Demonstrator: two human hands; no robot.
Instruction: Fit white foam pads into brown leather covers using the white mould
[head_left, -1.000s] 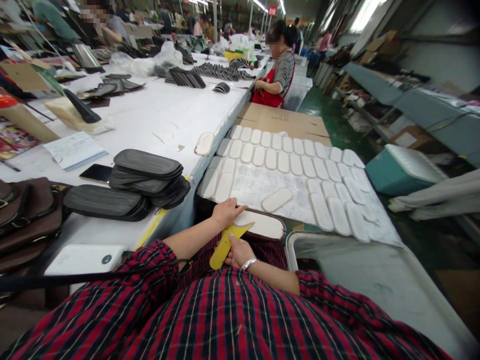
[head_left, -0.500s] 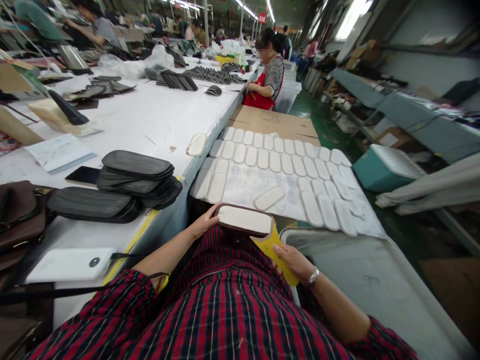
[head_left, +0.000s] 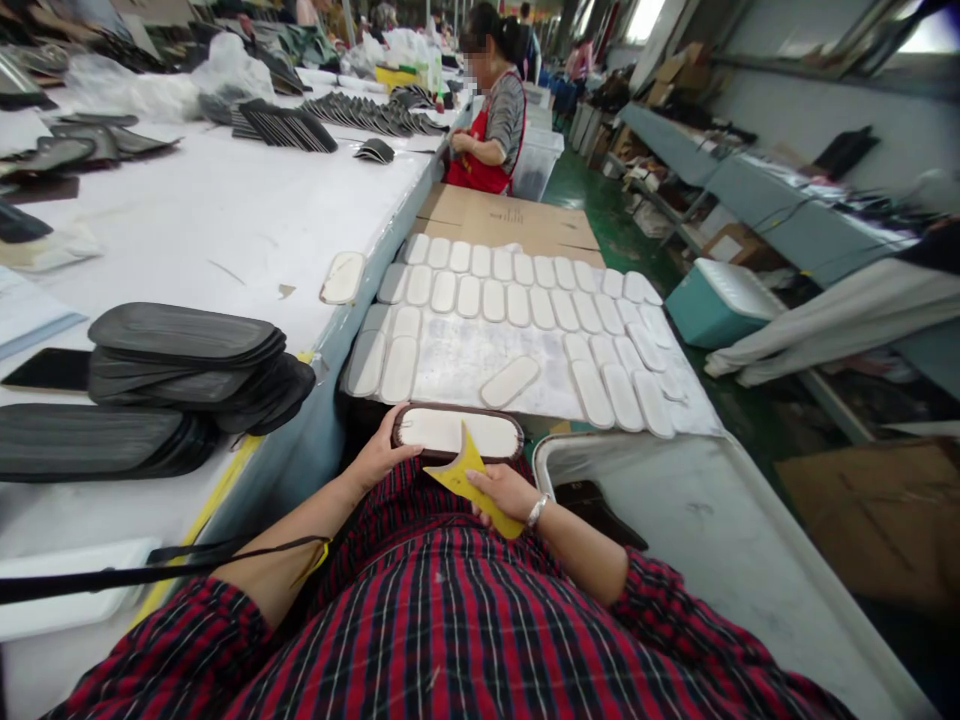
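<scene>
My left hand (head_left: 381, 452) grips the left end of a dark brown oblong leather piece (head_left: 517, 440), which has a white oval panel (head_left: 431, 430) lying inside its raised rim. In my right hand (head_left: 504, 492) is a yellow scraper (head_left: 459, 474) with a curved, notched edge. One pointed corner of the scraper overlaps the white panel; whether it touches is unclear. Both things are over my lap. Just beyond them, rows of white oval panels (head_left: 517, 303) lie on a board (head_left: 457, 370), with a single loose panel (head_left: 510, 381) lying slanted near its front edge.
Stacks of black oval pieces (head_left: 184, 345) and a phone (head_left: 46, 370) lie on the white table (head_left: 247, 230) at left. A large grey bin (head_left: 720, 530) stands at right. A co-worker in a red apron (head_left: 480, 150) is beyond the cardboard (head_left: 510, 215). A teal box (head_left: 720, 300) sits on the floor.
My right hand has brought the yellow scraper leftward, from the panel's right end to its middle. My left hand still grips the left end. The camera view has turned rightward.
</scene>
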